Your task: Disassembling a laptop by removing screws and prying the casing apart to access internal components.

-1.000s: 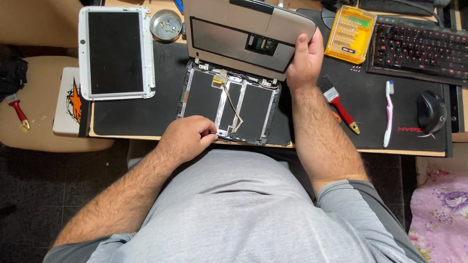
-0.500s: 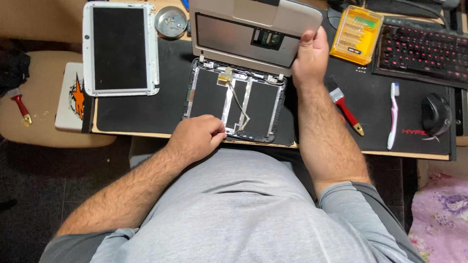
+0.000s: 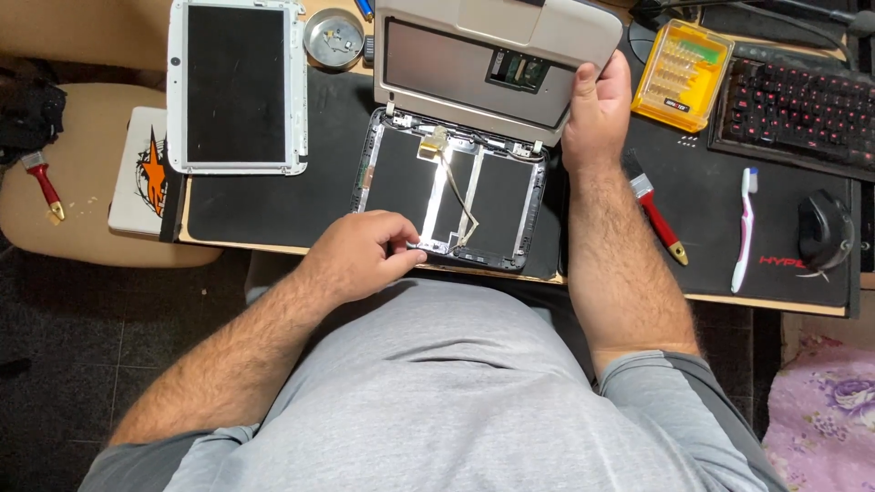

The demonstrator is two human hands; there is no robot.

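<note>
A small opened laptop lies on a black desk mat (image 3: 273, 205). Its grey base (image 3: 474, 64) is tipped up at the back, and my right hand (image 3: 597, 109) grips that base by its right edge. The empty black lid shell (image 3: 396, 178), crossed by silver strips and a thin cable (image 3: 460, 196), lies flat in front. My left hand (image 3: 360, 260) rests at the shell's near edge, its fingertips pinched at the cable's lower end. Whether they hold anything there is hidden.
A removed screen panel in a white frame (image 3: 237, 87) lies at the left, a round metal dish (image 3: 334, 38) behind it. To the right are a yellow bit case (image 3: 684, 75), red-handled brush (image 3: 658, 214), toothbrush (image 3: 746, 228), keyboard (image 3: 802, 105) and mouse (image 3: 825, 228).
My left hand has slid right along the shell's near edge to the cable's lower end. The right hand keeps its grip on the base.
</note>
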